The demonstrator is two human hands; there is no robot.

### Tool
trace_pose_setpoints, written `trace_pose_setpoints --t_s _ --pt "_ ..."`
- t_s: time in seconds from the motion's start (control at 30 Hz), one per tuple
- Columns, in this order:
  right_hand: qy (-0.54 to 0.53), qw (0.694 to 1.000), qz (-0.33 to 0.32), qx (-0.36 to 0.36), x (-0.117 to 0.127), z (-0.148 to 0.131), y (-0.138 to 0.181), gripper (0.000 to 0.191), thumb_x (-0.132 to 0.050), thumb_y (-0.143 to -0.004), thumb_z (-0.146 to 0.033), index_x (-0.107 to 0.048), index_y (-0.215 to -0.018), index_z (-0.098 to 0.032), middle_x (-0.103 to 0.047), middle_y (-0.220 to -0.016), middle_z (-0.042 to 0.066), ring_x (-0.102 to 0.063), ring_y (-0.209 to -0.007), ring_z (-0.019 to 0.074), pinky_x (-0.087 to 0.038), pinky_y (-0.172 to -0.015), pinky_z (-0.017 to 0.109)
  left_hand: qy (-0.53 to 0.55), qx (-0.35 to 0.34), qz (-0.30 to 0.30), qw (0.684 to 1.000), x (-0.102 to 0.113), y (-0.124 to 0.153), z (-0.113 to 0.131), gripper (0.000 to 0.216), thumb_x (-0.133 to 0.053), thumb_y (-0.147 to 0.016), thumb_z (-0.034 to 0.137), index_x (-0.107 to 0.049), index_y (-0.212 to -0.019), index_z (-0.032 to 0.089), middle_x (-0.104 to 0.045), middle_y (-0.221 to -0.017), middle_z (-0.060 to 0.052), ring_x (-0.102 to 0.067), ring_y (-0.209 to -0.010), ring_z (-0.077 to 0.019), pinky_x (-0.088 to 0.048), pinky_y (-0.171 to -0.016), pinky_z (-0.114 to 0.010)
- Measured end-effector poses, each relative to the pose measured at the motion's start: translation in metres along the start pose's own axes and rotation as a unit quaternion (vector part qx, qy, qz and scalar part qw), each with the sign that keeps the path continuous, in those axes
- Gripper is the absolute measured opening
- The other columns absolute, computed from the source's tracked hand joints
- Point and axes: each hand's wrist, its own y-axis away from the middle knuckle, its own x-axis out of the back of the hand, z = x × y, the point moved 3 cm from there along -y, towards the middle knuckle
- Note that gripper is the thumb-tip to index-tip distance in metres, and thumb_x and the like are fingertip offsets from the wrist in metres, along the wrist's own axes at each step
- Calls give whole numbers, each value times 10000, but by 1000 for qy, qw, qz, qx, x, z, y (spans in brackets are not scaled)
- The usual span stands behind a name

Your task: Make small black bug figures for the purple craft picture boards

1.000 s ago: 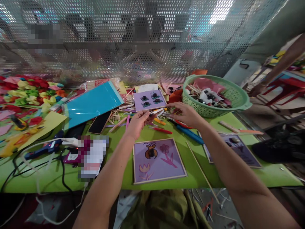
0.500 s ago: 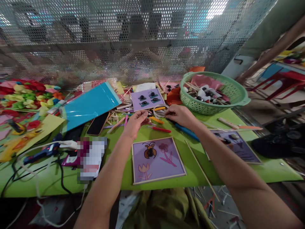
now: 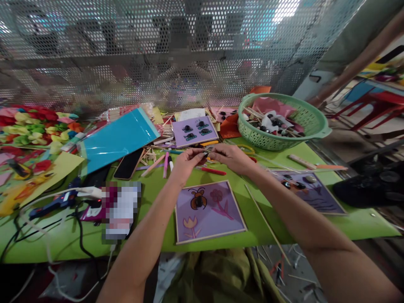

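Note:
My left hand [image 3: 189,162] and my right hand [image 3: 229,156] meet above the middle of the table, fingertips pinched and nearly touching. A small dark piece [image 3: 205,154] shows at my left fingertips, too small to name. At the fingertips of my right hand is a thin pale looped cord [image 3: 208,147], partly hidden by the fingers. Just below the hands lies a red pen [image 3: 213,171]. Nearer me, a purple picture card [image 3: 210,229] with a stick frame lies flat, showing a drawn bee with a dark stone body and two flowers.
A green basket [image 3: 315,136] of sticks and stones stands at back right. Behind my hands lies another purple card [image 3: 179,142]. At left are a blue plastic packet [image 3: 123,136], a phone [image 3: 128,164] and a glue gun [image 3: 57,204] with cables. A second framed card [image 3: 325,202] lies at right.
My right hand has moved left with the looped cord, and my left hand has shifted slightly right, so their fingertips now come together. The cards and basket stay in place.

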Motion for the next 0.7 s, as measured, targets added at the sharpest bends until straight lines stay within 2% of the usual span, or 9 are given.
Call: trace_pose_setpoints --t_s 0.23,0.37,0.53,0.7 --pt "16 998 -32 43 -9 -3 0 274 -419 -972 -334 -413 -715 -238 -491 -725 4 -458 -679 163 -344 -657 291 -30 -13 -24 999 -7 0 -8 394 -931 -574 384 -718 -816 157 -724 -753 10 -660 -692 -108 -588 -830 -302" --pt "-22 998 -33 51 -8 -2 0 252 -386 -958 -311 -384 -715 -243 -452 -713 -1 -437 -667 169 -338 -666 306 -24 -11 -18 999 -9 1 -7 469 -944 -520 444 -712 -805 152 -716 -734 8 -651 -676 -105 -586 -818 -304" --pt "-90 995 -17 36 -6 -5 2 284 -363 -973 -341 -407 -713 -234 -477 -732 -1 -449 -688 163 -346 -683 305 -16 -13 -15 1000 -12 5 -3 463 -928 -549 451 -719 -837 157 -721 -733 -2 -665 -681 -121 -585 -810 -315" --pt "-74 996 -2 43 -5 -5 1 309 -435 -955 -372 -387 -682 -234 -447 -702 -13 -434 -675 158 -331 -665 304 -17 -21 -12 1000 -13 6 -3 442 -925 -546 427 -712 -824 157 -722 -736 -5 -673 -693 -128 -586 -805 -316"
